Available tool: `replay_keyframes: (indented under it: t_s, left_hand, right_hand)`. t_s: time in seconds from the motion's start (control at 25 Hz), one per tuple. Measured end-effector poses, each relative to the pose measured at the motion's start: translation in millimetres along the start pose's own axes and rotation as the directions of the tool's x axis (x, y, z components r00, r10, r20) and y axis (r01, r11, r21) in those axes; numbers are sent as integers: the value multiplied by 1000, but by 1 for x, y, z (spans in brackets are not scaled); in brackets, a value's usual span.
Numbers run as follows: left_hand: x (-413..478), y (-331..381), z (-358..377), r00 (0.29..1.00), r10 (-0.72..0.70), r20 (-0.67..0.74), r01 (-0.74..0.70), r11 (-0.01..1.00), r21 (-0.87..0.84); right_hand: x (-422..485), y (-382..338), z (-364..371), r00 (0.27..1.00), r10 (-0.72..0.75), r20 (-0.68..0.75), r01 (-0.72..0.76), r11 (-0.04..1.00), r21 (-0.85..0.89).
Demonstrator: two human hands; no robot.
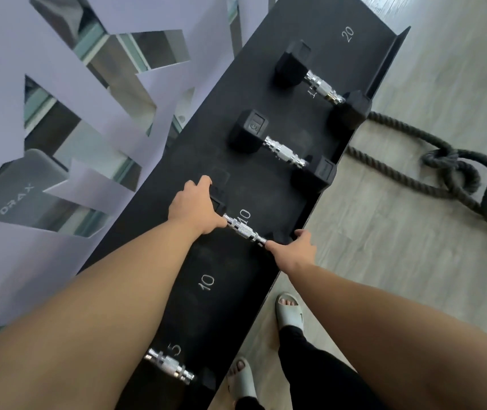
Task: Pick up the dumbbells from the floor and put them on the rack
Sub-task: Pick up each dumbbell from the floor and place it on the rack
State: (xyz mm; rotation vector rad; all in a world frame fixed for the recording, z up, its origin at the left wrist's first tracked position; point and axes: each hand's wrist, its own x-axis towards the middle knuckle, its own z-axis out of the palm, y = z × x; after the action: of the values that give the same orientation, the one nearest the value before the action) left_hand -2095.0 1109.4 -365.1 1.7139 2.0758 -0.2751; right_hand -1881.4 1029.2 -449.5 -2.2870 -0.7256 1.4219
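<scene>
A black rack shelf (265, 190) runs diagonally, marked with white numbers 5, 10, 10 and 20. A black hex dumbbell with a chrome handle (245, 230) lies on it by the upper 10 mark. My left hand (196, 210) wraps its far head, and my right hand (295, 250) wraps its near head at the shelf's front edge. Two more dumbbells rest further along, one in the middle (283, 152) and one near the far end (322, 84). A fourth dumbbell (169, 365) lies by the 5 mark, partly hidden under my left forearm.
A thick dark rope (449, 173) lies coiled on the pale wood floor right of the rack. My feet in light slides (289, 313) stand against the rack's front edge. A mirrored wall with lilac panels (58, 119) is behind the rack.
</scene>
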Motion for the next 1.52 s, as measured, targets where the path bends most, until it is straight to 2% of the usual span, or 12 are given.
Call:
replay_keyframes:
  t_s: [0.2,0.28,0.4,0.64,0.76,0.88,1.04,1.24,1.52]
  left_hand:
    - [40,30,9,999,30,-14,-30,1000,1]
    - [43,28,9,998,52,-44,-53,999,-12]
    - [31,16,6,997,80,-12,-80,997,-5]
    - [-22,-11,-4,991,121,61,-124,990,60]
    - [-54,-28,-11,979,185,82,-194,972,135]
    - [-87,-43,-24,977,212,36,-215,968,132]
    - [-143,-59,-38,958,287,-16,-282,947,155]
    - [-205,-43,-46,906,422,-25,-409,891,194]
    - [-280,51,-20,777,628,28,-622,762,179]
  right_hand:
    - [31,-17,-7,999,25,-26,-25,1000,-10]
    - [32,-17,-4,999,16,-32,-17,999,-41]
    - [29,-17,-9,1000,-8,3,8,996,-94]
    - [3,-9,-32,958,-274,83,285,890,-355]
    - [-25,-7,-47,931,-350,109,362,834,-417]
    - [-62,1,-66,891,-439,117,434,749,-501]
    - [-125,28,-95,852,-522,46,452,688,-568]
    - [-198,76,-137,869,-485,-97,379,779,-500]
    - [-259,170,-229,877,-350,-330,199,889,-413]
